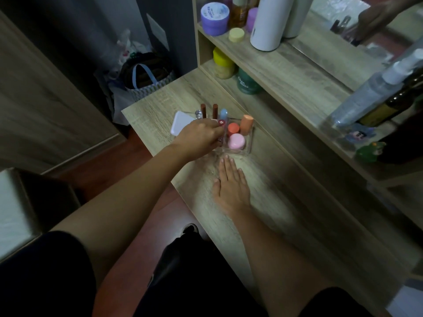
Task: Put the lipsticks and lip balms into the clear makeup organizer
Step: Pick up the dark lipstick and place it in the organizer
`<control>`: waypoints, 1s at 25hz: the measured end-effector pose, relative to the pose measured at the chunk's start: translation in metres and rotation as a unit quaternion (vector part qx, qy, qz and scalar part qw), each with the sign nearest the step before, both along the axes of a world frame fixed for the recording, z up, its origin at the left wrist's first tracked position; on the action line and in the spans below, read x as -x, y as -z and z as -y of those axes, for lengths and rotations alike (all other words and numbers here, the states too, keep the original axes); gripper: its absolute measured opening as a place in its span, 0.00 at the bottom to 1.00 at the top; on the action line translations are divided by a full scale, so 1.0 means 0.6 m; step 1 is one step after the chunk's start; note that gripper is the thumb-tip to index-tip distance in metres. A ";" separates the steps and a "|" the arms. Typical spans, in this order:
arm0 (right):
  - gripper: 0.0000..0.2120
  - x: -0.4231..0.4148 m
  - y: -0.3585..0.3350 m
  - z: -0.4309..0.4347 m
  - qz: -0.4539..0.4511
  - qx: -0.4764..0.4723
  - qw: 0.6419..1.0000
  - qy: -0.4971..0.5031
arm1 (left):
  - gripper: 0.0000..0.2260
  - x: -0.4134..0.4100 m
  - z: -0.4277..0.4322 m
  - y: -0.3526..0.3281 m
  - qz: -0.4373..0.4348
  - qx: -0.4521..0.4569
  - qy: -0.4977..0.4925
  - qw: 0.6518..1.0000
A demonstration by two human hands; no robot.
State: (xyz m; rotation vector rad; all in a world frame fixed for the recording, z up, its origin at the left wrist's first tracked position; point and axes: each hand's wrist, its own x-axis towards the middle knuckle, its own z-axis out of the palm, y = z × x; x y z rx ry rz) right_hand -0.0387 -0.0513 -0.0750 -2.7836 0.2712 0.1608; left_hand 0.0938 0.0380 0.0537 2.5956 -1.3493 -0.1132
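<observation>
- Hands are working at a wooden desk (pixel 263 179): the left hand (pixel 199 139) is reaching over the clear organizer (pixel 248 147), fingers pinched around a red-capped lipstick (pixel 221 122) at the organizer's left side.
- The right hand (pixel 230 186) is lying flat and open on the desk, just in front of the organizer, holding nothing.
- Three tubes, an orange tube (pixel 246 124), a coral one (pixel 233 128) and a pink one (pixel 236 141), are standing in the organizer's right compartments.
- Two brown lipsticks (pixel 203 110) and a blue tube (pixel 223 114) are standing upright at the back.
</observation>
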 end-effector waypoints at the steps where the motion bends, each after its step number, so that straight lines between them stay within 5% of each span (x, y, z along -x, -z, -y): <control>1: 0.29 0.000 0.000 -0.001 0.001 0.001 1.000 0.000 | 0.09 -0.001 0.000 0.000 0.017 -0.010 0.007 1.000; 14: 0.29 0.001 -0.001 0.002 -0.003 0.005 1.000 -0.003 | 0.08 -0.012 0.020 0.005 0.072 -0.094 0.024 0.993; 25: 0.29 0.000 -0.011 0.001 0.011 -0.025 1.000 0.004 | 0.08 -0.010 0.019 0.016 0.081 -0.009 0.009 0.997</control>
